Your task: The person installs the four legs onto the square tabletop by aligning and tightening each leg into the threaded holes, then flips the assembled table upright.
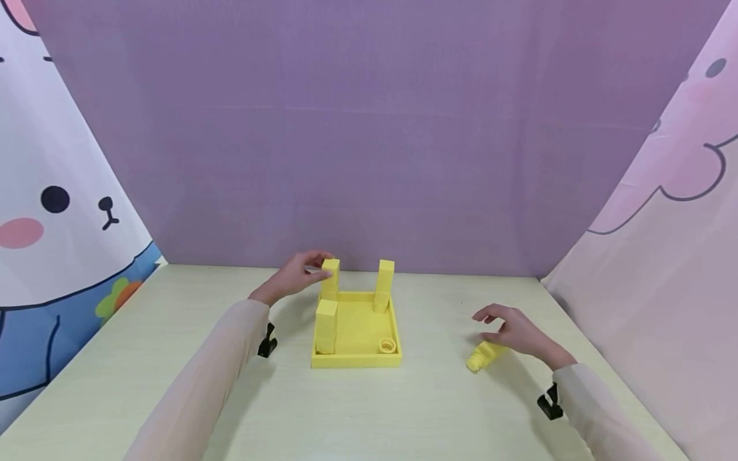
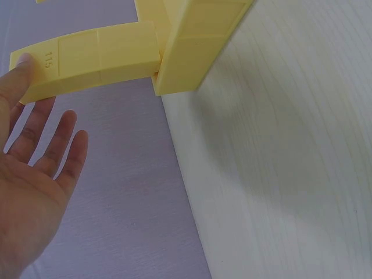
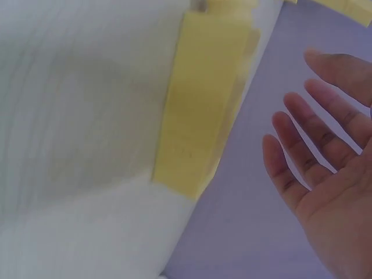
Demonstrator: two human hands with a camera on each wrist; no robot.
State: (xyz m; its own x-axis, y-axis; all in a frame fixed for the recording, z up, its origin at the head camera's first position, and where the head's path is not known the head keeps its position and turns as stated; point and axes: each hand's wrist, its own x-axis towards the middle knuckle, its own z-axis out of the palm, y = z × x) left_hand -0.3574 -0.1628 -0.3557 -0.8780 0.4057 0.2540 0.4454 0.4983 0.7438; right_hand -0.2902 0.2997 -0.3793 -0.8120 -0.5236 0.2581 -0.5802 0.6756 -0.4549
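My left hand (image 1: 293, 275) pinches the top of a yellow square post (image 1: 330, 282) at the back left corner of a yellow tray (image 1: 356, 361). In the left wrist view, the thumb presses this post (image 2: 99, 57) beside a moulded "115", with a finger on its other side. Another post (image 1: 327, 326) stands at the front left corner, and a third post (image 1: 385, 278) at the back right. A round ring socket (image 1: 387, 346) shows at the front right. My right hand (image 1: 515, 331), fingers spread, hovers over a loose yellow post (image 1: 483, 356) lying on the table.
The pale wooden table (image 1: 426, 410) meets a purple cloth wall (image 1: 369, 141) just behind the tray. Printed cartoon curtains (image 1: 46, 269) hang at both sides. Black clips (image 1: 268, 342) hang by both wrists.
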